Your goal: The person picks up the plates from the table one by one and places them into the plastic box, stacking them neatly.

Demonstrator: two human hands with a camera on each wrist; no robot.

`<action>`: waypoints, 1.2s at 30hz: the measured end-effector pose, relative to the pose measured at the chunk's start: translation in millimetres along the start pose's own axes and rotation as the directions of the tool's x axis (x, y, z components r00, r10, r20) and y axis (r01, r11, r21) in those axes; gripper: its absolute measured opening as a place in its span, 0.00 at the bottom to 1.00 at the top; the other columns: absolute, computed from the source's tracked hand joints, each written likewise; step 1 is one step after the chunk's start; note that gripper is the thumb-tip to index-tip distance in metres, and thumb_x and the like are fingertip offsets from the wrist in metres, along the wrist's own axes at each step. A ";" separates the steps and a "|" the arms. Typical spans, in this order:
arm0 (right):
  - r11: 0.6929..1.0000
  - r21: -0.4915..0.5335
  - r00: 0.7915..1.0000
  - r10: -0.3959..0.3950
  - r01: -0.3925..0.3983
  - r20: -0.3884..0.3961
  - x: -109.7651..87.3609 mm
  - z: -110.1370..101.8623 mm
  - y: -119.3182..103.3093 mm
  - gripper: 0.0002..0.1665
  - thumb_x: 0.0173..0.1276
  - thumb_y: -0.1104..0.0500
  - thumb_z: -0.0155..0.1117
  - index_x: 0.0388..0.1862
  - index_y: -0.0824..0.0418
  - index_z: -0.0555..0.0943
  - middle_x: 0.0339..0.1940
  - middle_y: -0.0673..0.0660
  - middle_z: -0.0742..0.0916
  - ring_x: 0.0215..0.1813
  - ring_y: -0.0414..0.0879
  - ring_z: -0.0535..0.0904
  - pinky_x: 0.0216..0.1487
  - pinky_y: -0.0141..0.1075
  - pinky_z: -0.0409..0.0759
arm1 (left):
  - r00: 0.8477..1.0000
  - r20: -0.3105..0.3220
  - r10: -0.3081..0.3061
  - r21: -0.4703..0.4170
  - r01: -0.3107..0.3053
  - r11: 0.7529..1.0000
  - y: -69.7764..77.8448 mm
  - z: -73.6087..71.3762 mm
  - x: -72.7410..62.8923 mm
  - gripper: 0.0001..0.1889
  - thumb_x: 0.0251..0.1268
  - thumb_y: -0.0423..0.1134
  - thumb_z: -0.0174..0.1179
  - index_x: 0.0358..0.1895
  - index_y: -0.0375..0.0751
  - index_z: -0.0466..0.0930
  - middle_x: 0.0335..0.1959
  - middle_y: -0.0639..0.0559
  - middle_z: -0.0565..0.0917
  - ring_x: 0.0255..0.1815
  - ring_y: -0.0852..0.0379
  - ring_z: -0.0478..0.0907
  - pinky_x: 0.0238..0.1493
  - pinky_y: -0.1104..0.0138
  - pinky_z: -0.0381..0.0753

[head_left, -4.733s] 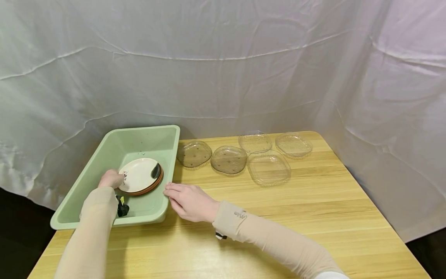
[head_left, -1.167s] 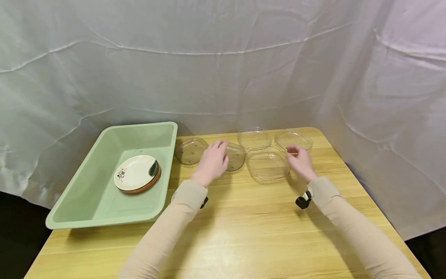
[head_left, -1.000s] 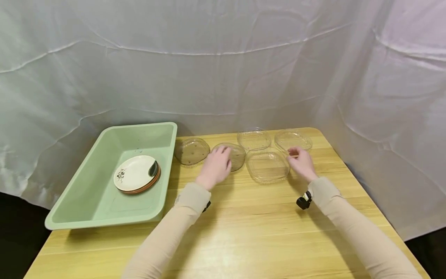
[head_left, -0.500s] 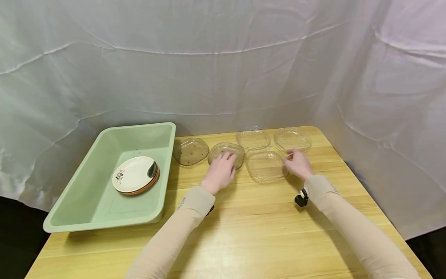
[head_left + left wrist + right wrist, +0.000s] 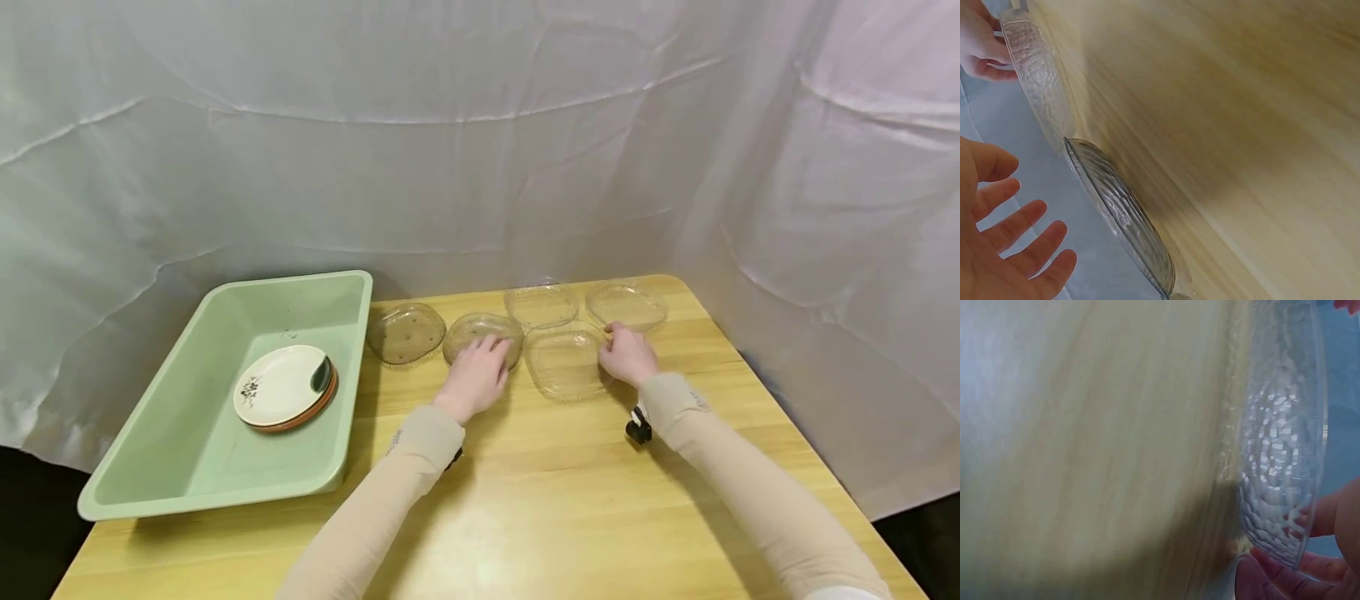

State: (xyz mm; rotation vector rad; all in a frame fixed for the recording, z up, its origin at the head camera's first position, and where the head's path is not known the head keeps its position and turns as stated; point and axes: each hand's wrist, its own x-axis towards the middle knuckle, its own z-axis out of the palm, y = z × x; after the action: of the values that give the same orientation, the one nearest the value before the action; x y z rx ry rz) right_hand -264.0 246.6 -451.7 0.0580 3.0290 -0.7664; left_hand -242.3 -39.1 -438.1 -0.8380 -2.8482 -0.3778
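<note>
In the head view my left hand [image 5: 472,379] is over a smoky-tinted plate [image 5: 483,325]. The left wrist view shows the fingers [image 5: 1029,253] spread and relaxed, apart from the ribbed side of that plate. At the right edge of a clear, dimpled plate [image 5: 562,365] is my right hand [image 5: 630,357]. Its fingers [image 5: 1285,578] and thumb sit on both sides of the rim in the right wrist view, pinching it. The clear plate rests beside the smoky one on the wooden table [image 5: 525,500].
A green plastic tub [image 5: 348,417] stands at the left with a small stack of plates [image 5: 277,387] inside, the top one cream with a dark patch. Another smoky plate [image 5: 407,333] lies by its rim. Clear plates [image 5: 542,306] [image 5: 626,306] line the back edge. A pale curtain [image 5: 450,167] hangs behind.
My left hand has left the plates in the tub and moved right, over the smoky plate. My right hand has gone from the tub's rim to the clear plate's right edge.
</note>
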 end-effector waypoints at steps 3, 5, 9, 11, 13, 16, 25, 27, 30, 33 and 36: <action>0.999 -0.037 1.000 -0.005 0.004 -0.016 -0.1 4.0 1.5 0.30 0.72 0.58 0.50 0.71 0.71 0.67 0.46 0.68 0.86 0.50 0.64 0.82 0.58 0.60 0.78 | 1.000 0.010 -0.004 0.002 0.004 1.000 2.2 3.9 -0.5 0.24 0.75 0.38 0.54 0.71 0.42 0.70 0.69 0.44 0.75 0.69 0.42 0.74 0.69 0.48 0.76; 0.998 -0.061 1.000 -0.003 0.002 -0.025 0.3 5.4 3.4 0.29 0.73 0.58 0.50 0.69 0.71 0.69 0.51 0.71 0.85 0.52 0.66 0.82 0.57 0.60 0.79 | 1.000 0.014 -0.003 0.000 0.003 1.000 3.6 6.1 0.0 0.23 0.75 0.38 0.54 0.71 0.43 0.70 0.69 0.44 0.75 0.68 0.42 0.75 0.68 0.48 0.77; 0.996 -0.084 1.000 0.006 -0.008 -0.028 1.5 8.5 5.3 0.28 0.73 0.58 0.51 0.69 0.70 0.70 0.57 0.73 0.84 0.55 0.68 0.81 0.58 0.61 0.78 | 1.000 0.013 -0.003 -0.009 0.003 1.000 4.7 8.5 0.1 0.23 0.75 0.38 0.54 0.71 0.44 0.71 0.69 0.45 0.76 0.67 0.42 0.75 0.68 0.48 0.78; 0.996 -0.085 1.000 0.002 -0.004 -0.022 1.7 9.4 5.2 0.28 0.74 0.57 0.50 0.68 0.70 0.70 0.58 0.73 0.83 0.56 0.69 0.81 0.58 0.61 0.78 | 1.000 0.012 -0.009 -0.017 0.009 1.000 4.9 8.9 -0.1 0.23 0.75 0.38 0.54 0.71 0.44 0.71 0.69 0.45 0.76 0.67 0.42 0.75 0.68 0.48 0.77; 0.997 -0.082 1.000 0.004 -0.005 -0.013 1.2 9.9 5.2 0.27 0.75 0.57 0.50 0.68 0.71 0.70 0.58 0.73 0.83 0.56 0.69 0.81 0.57 0.61 0.79 | 1.000 0.019 -0.014 -0.029 0.014 0.999 5.5 8.8 -0.1 0.23 0.76 0.37 0.53 0.71 0.44 0.71 0.69 0.46 0.75 0.68 0.42 0.74 0.69 0.48 0.76; 0.997 -0.082 1.000 0.007 -0.007 -0.006 0.7 10.2 5.4 0.25 0.76 0.57 0.52 0.65 0.71 0.72 0.57 0.73 0.84 0.56 0.69 0.82 0.56 0.60 0.79 | 0.999 0.028 -0.015 -0.040 0.017 0.999 6.0 9.0 0.5 0.23 0.76 0.38 0.52 0.72 0.45 0.70 0.70 0.46 0.75 0.69 0.42 0.74 0.69 0.47 0.76; 0.999 -0.039 1.000 0.013 -0.012 0.014 -1.3 10.4 8.9 0.19 0.77 0.56 0.54 0.59 0.69 0.75 0.53 0.71 0.85 0.55 0.68 0.81 0.55 0.58 0.79 | 0.999 0.044 -0.007 -0.024 0.008 1.000 7.9 11.7 1.6 0.23 0.77 0.39 0.50 0.72 0.45 0.70 0.71 0.45 0.74 0.70 0.42 0.73 0.69 0.47 0.77; 1.000 -0.020 1.000 0.011 -0.011 0.021 -2.3 10.4 10.4 0.19 0.77 0.57 0.54 0.58 0.69 0.75 0.53 0.72 0.84 0.55 0.67 0.81 0.55 0.58 0.79 | 0.999 0.045 -0.004 -0.020 0.005 1.000 8.1 12.3 1.6 0.23 0.77 0.39 0.50 0.72 0.45 0.70 0.70 0.46 0.74 0.70 0.42 0.74 0.68 0.47 0.77; 1.000 0.005 1.000 0.000 0.000 0.029 -2.8 10.7 13.9 0.18 0.77 0.58 0.54 0.58 0.70 0.75 0.54 0.73 0.84 0.55 0.67 0.81 0.55 0.58 0.80 | 0.999 0.045 -0.003 -0.022 0.004 1.000 8.4 12.7 1.5 0.23 0.77 0.39 0.50 0.72 0.44 0.70 0.70 0.45 0.75 0.69 0.43 0.74 0.68 0.47 0.77; 0.999 0.037 0.999 -0.013 0.012 0.035 -2.8 10.3 17.6 0.18 0.77 0.60 0.53 0.59 0.70 0.74 0.53 0.73 0.84 0.53 0.65 0.82 0.54 0.57 0.80 | 0.999 0.044 -0.006 -0.029 0.007 1.000 9.1 12.1 1.2 0.23 0.77 0.39 0.50 0.72 0.45 0.70 0.70 0.45 0.75 0.70 0.43 0.73 0.68 0.46 0.77; 0.996 0.094 0.999 -0.010 0.005 0.051 -4.2 8.7 20.2 0.20 0.76 0.62 0.52 0.62 0.70 0.72 0.49 0.71 0.86 0.45 0.60 0.85 0.55 0.56 0.80 | 0.999 0.039 -0.003 -0.036 0.004 0.999 10.4 10.8 0.8 0.22 0.77 0.39 0.51 0.71 0.45 0.71 0.70 0.45 0.75 0.69 0.43 0.74 0.68 0.46 0.77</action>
State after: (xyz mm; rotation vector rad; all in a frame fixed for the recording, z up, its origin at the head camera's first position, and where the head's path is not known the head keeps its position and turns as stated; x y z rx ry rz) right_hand -258.9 260.0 -468.8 0.0276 2.9450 -0.8953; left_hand -238.1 -27.2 -446.3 -0.8566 -2.8875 -0.4195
